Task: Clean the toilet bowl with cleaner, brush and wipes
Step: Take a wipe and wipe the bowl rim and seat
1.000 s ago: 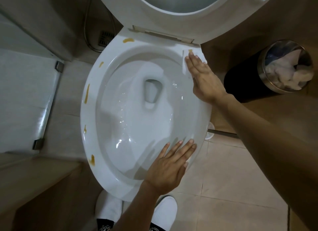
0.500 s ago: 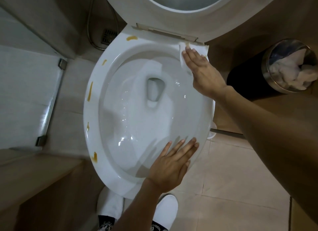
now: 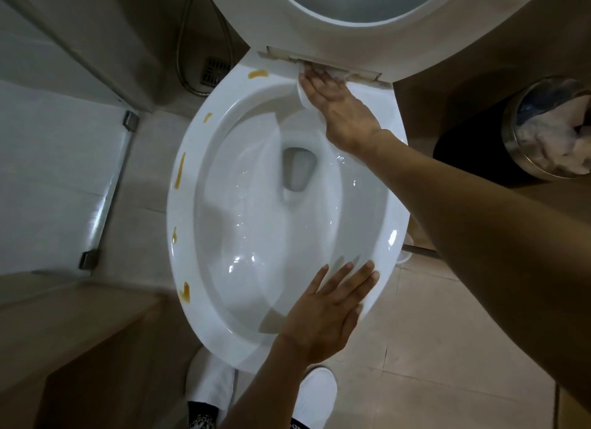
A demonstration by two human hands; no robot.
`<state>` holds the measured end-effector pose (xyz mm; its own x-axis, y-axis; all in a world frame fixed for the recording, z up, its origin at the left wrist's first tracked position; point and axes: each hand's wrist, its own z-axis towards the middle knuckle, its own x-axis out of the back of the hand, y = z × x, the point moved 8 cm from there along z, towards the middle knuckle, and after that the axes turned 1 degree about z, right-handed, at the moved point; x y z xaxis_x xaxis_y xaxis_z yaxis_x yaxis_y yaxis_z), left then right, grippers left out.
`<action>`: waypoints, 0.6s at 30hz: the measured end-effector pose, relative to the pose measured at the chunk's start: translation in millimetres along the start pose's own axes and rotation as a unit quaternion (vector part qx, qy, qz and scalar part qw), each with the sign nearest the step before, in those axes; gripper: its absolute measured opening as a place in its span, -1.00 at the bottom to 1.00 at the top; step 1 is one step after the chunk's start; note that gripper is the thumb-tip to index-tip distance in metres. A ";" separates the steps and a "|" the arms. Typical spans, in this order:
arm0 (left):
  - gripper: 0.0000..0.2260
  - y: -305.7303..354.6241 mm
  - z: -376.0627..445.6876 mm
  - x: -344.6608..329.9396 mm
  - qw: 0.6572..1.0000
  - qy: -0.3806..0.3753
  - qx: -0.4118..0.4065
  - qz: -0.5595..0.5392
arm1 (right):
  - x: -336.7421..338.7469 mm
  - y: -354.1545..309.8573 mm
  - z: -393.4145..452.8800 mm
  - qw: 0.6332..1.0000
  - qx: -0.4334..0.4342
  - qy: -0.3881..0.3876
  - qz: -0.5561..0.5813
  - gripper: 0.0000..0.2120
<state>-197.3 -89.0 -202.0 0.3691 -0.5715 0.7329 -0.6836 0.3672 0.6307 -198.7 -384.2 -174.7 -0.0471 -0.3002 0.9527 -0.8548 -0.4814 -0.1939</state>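
The white toilet bowl (image 3: 179, 236) fills the middle of the view, its seat and lid (image 3: 256, 15) raised at the top. Several yellow-brown stains (image 3: 180, 174) dot the rim's left side. My right hand (image 3: 339, 108) lies flat on the back rim just below the seat hinge, pressing a white wipe (image 3: 302, 94) against it; only the wipe's edges show. My left hand (image 3: 323, 313) rests palm-down, fingers spread, on the front right of the rim, holding nothing.
A metal bin (image 3: 515, 140) full of crumpled white tissues stands at the right. A thin grey rod with a white base (image 3: 419, 252) lies on the tiled floor right of the bowl. A hose and floor drain (image 3: 214, 70) sit at the back left. My white shoes (image 3: 316, 393) are below.
My right hand has slid the wipe along the rim from the back right side up to the hinge at the back. My left hand has stayed on the front rim.
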 end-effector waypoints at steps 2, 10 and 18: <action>-0.55 -0.2 0.0 -0.5 1.000 0.000 0.001 0.005 | 0.7 -1.4 -0.3 1.000 0.003 0.000 -0.004 -0.18; -0.55 4.1 0.0 8.9 0.999 0.012 -0.001 -0.033 | -3.9 30.8 -62.9 0.999 -0.034 0.005 -0.022 -0.16; -0.55 3.6 -0.8 7.9 1.000 0.011 0.000 -0.027 | -11.8 41.8 -85.4 0.990 -0.010 -0.031 -0.138 -0.43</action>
<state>-196.4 -91.6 -193.7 0.4196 -0.5742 0.7030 -0.6619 0.3365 0.6698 -278.0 -330.5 -174.1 0.2205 -0.2111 0.9523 -0.8410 -0.5356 0.0761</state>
